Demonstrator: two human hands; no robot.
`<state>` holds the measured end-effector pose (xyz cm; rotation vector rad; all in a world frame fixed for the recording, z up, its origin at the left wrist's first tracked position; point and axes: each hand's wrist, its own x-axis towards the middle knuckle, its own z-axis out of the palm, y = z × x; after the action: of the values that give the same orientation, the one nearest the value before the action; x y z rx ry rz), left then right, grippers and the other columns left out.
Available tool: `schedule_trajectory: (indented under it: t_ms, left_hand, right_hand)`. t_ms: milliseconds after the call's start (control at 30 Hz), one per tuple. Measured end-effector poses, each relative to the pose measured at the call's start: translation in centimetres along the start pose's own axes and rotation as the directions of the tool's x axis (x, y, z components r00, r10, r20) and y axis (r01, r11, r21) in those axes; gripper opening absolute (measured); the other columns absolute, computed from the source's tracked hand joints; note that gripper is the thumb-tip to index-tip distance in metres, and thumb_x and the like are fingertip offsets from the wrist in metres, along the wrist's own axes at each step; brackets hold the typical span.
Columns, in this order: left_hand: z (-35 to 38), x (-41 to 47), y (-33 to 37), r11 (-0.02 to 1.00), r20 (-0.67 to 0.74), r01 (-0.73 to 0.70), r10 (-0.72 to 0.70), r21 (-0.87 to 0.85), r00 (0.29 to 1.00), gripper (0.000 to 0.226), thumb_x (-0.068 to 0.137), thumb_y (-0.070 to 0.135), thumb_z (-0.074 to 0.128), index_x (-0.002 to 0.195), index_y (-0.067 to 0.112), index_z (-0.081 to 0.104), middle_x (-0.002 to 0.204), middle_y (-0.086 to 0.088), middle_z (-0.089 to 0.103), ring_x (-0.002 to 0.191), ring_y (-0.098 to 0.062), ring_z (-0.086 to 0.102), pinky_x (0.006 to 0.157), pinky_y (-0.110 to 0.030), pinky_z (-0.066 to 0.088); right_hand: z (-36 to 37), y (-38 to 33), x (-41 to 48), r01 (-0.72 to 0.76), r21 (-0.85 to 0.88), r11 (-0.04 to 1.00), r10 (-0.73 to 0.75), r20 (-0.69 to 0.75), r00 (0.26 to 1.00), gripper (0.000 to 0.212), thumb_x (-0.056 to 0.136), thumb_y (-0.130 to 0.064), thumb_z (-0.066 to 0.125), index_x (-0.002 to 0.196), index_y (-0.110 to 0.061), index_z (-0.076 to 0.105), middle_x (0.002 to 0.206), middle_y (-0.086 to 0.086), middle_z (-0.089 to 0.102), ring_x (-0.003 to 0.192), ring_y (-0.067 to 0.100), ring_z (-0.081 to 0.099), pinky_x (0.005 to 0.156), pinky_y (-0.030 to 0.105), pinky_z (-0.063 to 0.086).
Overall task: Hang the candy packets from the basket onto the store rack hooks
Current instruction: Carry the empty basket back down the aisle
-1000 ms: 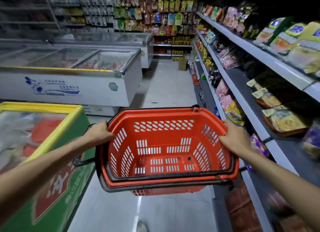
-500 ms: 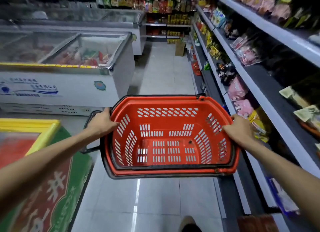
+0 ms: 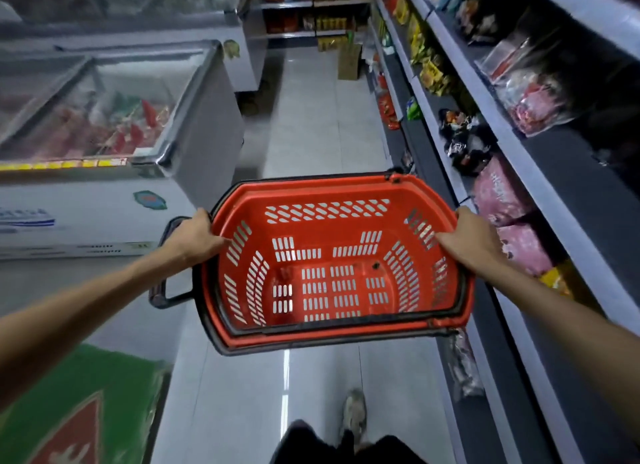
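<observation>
The person holds the red basket (image 3: 311, 214) out in front with both hands, one at each short end. The left hand (image 3: 195, 236) curls over the left rim with its thumb lying down the inside wall, and the right hand (image 3: 467, 241) grips the right rim in the same way, the other fingers hidden on the outer side. Between the two grips the basket hangs roughly level above the tiled floor (image 3: 311, 117), and its slotted bottom shows bare; no candy packets can be seen in it. Black handles lie folded along its rim, and a further black handle (image 3: 162, 290) sticks out just outside the left grip, below the wrist. Outward of the left hand stands a white chest freezer (image 3: 104, 200); outward of the right hand run grey shelves (image 3: 519, 158), with pink bags (image 3: 498, 193) near that hand's knuckles. A shoe (image 3: 354, 411) shows beneath the basket, on the body's side of both grips. Judging by this, the step in hand is carrying, either at the start to fetch packets or at the close with the hanging done; no rack hooks show plainly, though the far aisle end is too blurred to be sure. The next move calls for a spot to set the basket down, so that at least one hand comes free of the rim
</observation>
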<state>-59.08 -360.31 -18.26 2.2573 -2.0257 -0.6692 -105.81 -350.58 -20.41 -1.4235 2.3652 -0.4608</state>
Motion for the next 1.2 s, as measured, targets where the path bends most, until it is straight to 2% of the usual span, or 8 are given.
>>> schedule_trajectory:
  t_ms: [133,233,333,433,600,767,933,1200]
  left_hand:
    - [-1.4,7.2,2.6,1.0,0.008,0.005,-0.005,0.006,1.0,0.056,0.087,0.035,0.079,0.12,0.007,0.044,0.118,-0.024,0.064,0.094,-0.035,0.061,0.084,-0.042,0.054]
    - [-2.0,13.2,4.1,1.0,0.015,0.016,-0.016,0.005,1.0,0.055,0.088,0.038,0.078,0.116,0.009,0.041,0.114,-0.021,0.064,0.09,-0.033,0.061,0.081,-0.041,0.054]
    - [-2.4,20.0,4.9,1.0,0.034,0.03,-0.03,-0.007,0.999,0.053,0.088,0.038,0.077,0.115,0.011,0.04,0.108,-0.016,0.061,0.088,-0.031,0.061,0.079,-0.041,0.053]
    - [-3.2,27.3,5.7,1.0,0.055,0.022,-0.022,-0.004,0.998,0.055,0.088,0.041,0.077,0.115,0.011,0.04,0.105,-0.013,0.06,0.089,-0.032,0.063,0.079,-0.043,0.055]
    - [-6.2,38.7,7.4,1.0,0.081,0.014,-0.012,-0.025,0.997,0.054,0.089,0.04,0.076,0.116,0.011,0.041,0.107,-0.015,0.063,0.087,-0.031,0.064,0.075,-0.041,0.053]
    - [-9.8,49.2,10.0,1.0,0.067,-0.002,0.003,-0.016,0.998,0.06,0.088,0.044,0.078,0.122,0.008,0.043,0.12,-0.021,0.066,0.102,-0.039,0.066,0.083,-0.042,0.053]
    - [-11.9,59.9,13.6,0.999,0.069,0.002,0.001,-0.05,0.998,0.062,0.087,0.041,0.08,0.126,0.01,0.043,0.11,-0.014,0.066,0.091,-0.032,0.067,0.086,-0.047,0.059]
    - [-14.6,78.4,21.7,0.998,0.116,0.051,-0.047,-0.035,0.992,0.06,0.084,0.041,0.083,0.121,0.013,0.046,0.112,-0.014,0.067,0.089,-0.027,0.066,0.081,-0.041,0.057]
  right_hand:
    - [-0.1,-2.4,8.4,0.014,-0.016,1.0,-0.014,0.014,1.0,0.043,0.079,-0.039,0.072,0.106,-0.01,0.056,0.091,0.015,0.067,0.074,0.033,0.061,0.071,0.041,0.056]
    - [0.5,-4.6,15.1,0.022,-0.054,0.998,-0.02,0.026,0.999,0.037,0.084,-0.029,0.073,0.109,-0.007,0.055,0.088,0.013,0.06,0.075,0.032,0.054,0.068,0.037,0.047]
    - [2.0,-7.0,22.2,0.026,-0.071,0.997,-0.024,0.032,0.999,0.037,0.085,-0.032,0.073,0.106,-0.008,0.054,0.085,0.01,0.053,0.075,0.031,0.05,0.069,0.037,0.043]
    - [3.6,-9.7,29.0,0.046,-0.092,0.995,-0.044,0.022,0.999,0.036,0.082,-0.032,0.075,0.1,-0.009,0.054,0.077,0.007,0.054,0.07,0.031,0.052,0.066,0.037,0.043]
    - [4.7,-14.6,38.8,0.064,-0.108,0.992,-0.059,0.052,0.997,0.038,0.084,-0.036,0.074,0.099,-0.009,0.052,0.081,0.011,0.059,0.066,0.029,0.053,0.063,0.038,0.045]
    - [4.7,-18.9,48.5,0.068,-0.105,0.992,-0.063,0.052,0.997,0.038,0.087,-0.035,0.074,0.1,-0.008,0.05,0.08,0.009,0.057,0.065,0.03,0.054,0.059,0.038,0.044]
    - [5.2,-22.1,59.1,0.052,-0.096,0.994,-0.048,0.045,0.998,0.037,0.088,-0.031,0.074,0.102,-0.008,0.049,0.075,0.004,0.052,0.059,0.02,0.048,0.048,0.029,0.032]
    - [6.3,-25.4,79.1,0.047,-0.023,0.999,-0.046,0.061,0.997,0.029,0.084,-0.032,0.073,0.097,-0.014,0.054,0.076,0.002,0.058,0.062,0.024,0.056,0.06,0.038,0.052]
